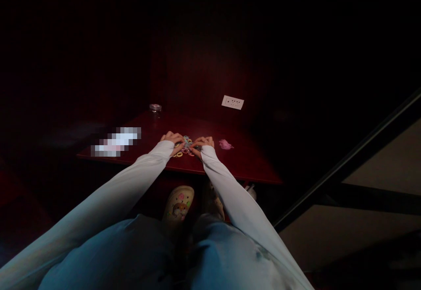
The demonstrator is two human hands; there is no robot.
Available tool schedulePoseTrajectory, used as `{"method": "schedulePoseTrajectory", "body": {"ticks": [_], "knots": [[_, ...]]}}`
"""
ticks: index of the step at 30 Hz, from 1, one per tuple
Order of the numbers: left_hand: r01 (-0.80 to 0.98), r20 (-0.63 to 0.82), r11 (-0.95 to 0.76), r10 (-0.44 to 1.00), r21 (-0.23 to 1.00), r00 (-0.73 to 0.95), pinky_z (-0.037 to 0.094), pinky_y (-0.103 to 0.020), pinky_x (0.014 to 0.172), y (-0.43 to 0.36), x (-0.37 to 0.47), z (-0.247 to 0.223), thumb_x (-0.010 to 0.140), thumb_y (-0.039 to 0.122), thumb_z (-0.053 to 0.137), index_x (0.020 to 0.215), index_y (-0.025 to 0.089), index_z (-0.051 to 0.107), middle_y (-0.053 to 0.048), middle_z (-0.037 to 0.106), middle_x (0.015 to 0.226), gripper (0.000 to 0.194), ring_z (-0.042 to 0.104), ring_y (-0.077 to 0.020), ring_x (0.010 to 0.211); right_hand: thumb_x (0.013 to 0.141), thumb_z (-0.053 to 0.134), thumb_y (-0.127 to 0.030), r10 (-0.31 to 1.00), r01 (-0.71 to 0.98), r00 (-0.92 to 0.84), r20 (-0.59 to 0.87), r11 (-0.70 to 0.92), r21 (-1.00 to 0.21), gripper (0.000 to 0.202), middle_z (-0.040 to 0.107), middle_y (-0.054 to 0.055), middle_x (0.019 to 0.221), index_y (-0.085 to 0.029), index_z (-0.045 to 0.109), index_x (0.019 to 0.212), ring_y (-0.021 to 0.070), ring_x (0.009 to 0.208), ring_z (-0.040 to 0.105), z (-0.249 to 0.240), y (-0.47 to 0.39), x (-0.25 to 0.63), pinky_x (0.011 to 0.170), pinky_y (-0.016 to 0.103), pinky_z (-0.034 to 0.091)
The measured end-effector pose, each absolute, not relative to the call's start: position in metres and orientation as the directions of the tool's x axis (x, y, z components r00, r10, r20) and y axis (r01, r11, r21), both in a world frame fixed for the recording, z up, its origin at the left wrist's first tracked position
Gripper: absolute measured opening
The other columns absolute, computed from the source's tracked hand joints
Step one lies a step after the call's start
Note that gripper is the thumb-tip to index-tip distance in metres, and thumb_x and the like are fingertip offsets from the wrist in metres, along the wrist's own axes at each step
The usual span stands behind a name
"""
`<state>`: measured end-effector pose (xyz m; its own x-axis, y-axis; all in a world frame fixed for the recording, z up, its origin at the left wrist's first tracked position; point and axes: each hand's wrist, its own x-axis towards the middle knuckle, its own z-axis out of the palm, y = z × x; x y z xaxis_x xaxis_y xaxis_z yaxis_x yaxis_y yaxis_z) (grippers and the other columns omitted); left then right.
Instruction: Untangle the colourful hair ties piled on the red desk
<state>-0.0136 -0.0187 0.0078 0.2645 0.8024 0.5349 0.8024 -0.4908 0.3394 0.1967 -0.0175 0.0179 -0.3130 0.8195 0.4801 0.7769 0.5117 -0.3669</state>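
A small pile of colourful hair ties (187, 141), in yellow, blue and pink, lies on the dark red table between my hands. My left hand (175, 138) is at the pile's left side, its fingers bent and closed together at the tips. From the right, my right hand (201, 142) reaches into the same pile with curled fingers. Whatever sits between the fingertips of either hand is too small to make out. A tangled pink bundle (225, 144) rests on the table to the right of my right hand.
The dark red table (243, 167) meets a wall with a white socket plate (233, 102). A clear lidded jar (155, 110) stands at the back left. A pixelated pale object (116, 142) lies at the left. Below the front edge are patterned clogs (179, 206).
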Motion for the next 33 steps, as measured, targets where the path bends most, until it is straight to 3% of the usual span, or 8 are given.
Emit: {"method": "schedulePoseTrajectory", "body": {"ticks": [9, 24, 33], "knots": [[0.776, 0.540, -0.538, 0.782, 0.330, 0.312, 0.036, -0.041, 0.090, -0.015, -0.016, 0.004, 0.085, 0.053, 0.072, 0.094, 0.030, 0.078, -0.002, 0.073, 0.113, 0.025, 0.049, -0.0258, 0.101, 0.093, 0.070, -0.048, 0.812, 0.772, -0.284, 0.510, 0.509, -0.381, 0.023, 0.071, 0.004, 0.107, -0.030, 0.083, 0.097, 0.0240, 0.109, 0.043, 0.023, -0.020, 0.198, 0.097, 0.036, 0.031], [0.735, 0.595, -0.603, 0.726, 0.310, 0.345, 0.039, -0.042, 0.089, -0.007, -0.018, -0.004, 0.095, 0.046, 0.056, 0.091, 0.028, 0.078, -0.004, 0.074, 0.110, 0.029, 0.049, -0.0256, 0.099, 0.090, 0.076, -0.044, 0.798, 0.747, -0.326, 0.506, 0.546, -0.380, 0.017, 0.073, 0.003, 0.104, -0.030, 0.083, 0.096, 0.0231, 0.108, 0.046, 0.016, -0.015, 0.197, 0.096, 0.036, 0.034], [0.736, 0.584, -0.596, 0.736, 0.320, 0.342, 0.041, -0.042, 0.091, -0.006, -0.020, -0.002, 0.096, 0.042, 0.055, 0.096, 0.027, 0.076, -0.004, 0.073, 0.113, 0.027, 0.050, -0.0254, 0.099, 0.097, 0.066, -0.039, 0.807, 0.744, -0.261, 0.529, 0.518, -0.422, 0.020, 0.074, 0.003, 0.104, -0.031, 0.080, 0.107, 0.0222, 0.104, 0.048, 0.015, -0.012, 0.198, 0.094, 0.033, 0.035]]}}
